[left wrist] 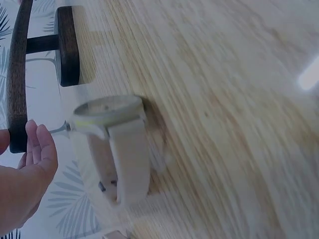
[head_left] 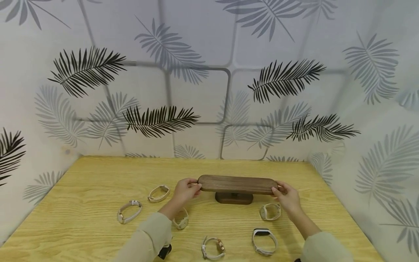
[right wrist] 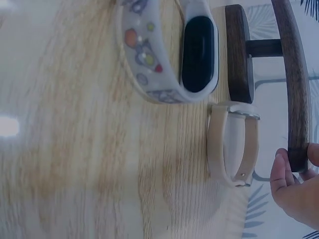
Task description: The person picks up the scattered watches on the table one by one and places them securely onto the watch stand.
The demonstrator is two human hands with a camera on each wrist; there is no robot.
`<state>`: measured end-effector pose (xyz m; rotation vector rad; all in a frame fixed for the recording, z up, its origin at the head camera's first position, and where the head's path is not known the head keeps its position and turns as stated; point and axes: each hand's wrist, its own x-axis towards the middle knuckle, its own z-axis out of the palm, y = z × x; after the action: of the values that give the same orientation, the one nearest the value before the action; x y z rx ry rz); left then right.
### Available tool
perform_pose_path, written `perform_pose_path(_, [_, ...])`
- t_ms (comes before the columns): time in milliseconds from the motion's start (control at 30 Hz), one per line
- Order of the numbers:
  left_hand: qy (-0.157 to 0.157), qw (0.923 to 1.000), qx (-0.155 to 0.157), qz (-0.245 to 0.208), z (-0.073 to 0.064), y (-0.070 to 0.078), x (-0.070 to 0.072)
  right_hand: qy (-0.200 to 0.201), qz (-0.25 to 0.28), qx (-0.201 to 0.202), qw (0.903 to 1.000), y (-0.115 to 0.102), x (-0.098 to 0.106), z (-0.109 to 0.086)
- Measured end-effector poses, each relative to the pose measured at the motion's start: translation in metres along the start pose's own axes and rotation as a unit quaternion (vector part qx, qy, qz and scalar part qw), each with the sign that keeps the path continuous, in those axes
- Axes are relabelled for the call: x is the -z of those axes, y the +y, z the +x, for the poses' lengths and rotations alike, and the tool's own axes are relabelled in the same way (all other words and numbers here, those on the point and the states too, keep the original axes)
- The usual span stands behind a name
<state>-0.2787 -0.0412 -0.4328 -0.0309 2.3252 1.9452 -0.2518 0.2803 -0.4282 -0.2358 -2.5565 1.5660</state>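
Observation:
A dark brown wooden T-shaped stand (head_left: 238, 184), with a long rounded bar on a short post, is upright near the back of the table. Its base (head_left: 234, 198) rests on the wood. My left hand (head_left: 186, 191) pinches the bar's left end between thumb and fingers. At the right end, my right hand (head_left: 287, 196) pinches it the same way. Just below the left hand is a pale watch (left wrist: 112, 139) with its strap closed in a loop. Near the right hand lies a beige-strapped watch (right wrist: 234, 144), and closer in, a white fitness band (right wrist: 172, 59) with printed coloured figures.
Two light-strapped watches, one pale (head_left: 130, 211) and one cream (head_left: 159, 193), lie on the left of the wood-grain table (head_left: 108, 174). A watch with a gold-toned case (head_left: 213, 249) lies at the front. Leaf-patterned cloth (head_left: 196, 94) rises behind and along both sides.

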Motion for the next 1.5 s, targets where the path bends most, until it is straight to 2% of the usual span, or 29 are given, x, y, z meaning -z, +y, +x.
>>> perform_pose_path(367, [0.017, 0.9998, 0.001, -0.01, -0.009, -0.007, 0.027, -0.019, 0.023, 0.014, 0.9995, -0.01, -0.019, -0.007])
perform_pose_path(600, [0.018, 0.9998, -0.003, 0.004, -0.019, -0.011, 0.046, -0.031, 0.03, 0.028, 0.9987, -0.017, -0.032, -0.013])
perform_pose_path(833, [0.022, 0.9997, 0.006, -0.001, -0.027, -0.014, 0.06, -0.037, 0.032, 0.036, 0.9981, -0.023, -0.042, -0.018])
perform_pose_path(1133, [0.024, 0.9996, 0.013, 0.002, -0.038, -0.014, 0.072, -0.039, 0.037, 0.031, 0.998, -0.03, -0.051, -0.027])
perform_pose_path(1367, [0.023, 0.9996, 0.012, -0.01, -0.041, -0.017, 0.074, -0.043, 0.039, 0.032, 0.9978, -0.029, -0.053, -0.03])
perform_pose_path(1500, [0.026, 0.9996, 0.007, -0.002, -0.042, -0.019, 0.075, -0.047, 0.035, 0.036, 0.9976, -0.028, -0.054, -0.031])
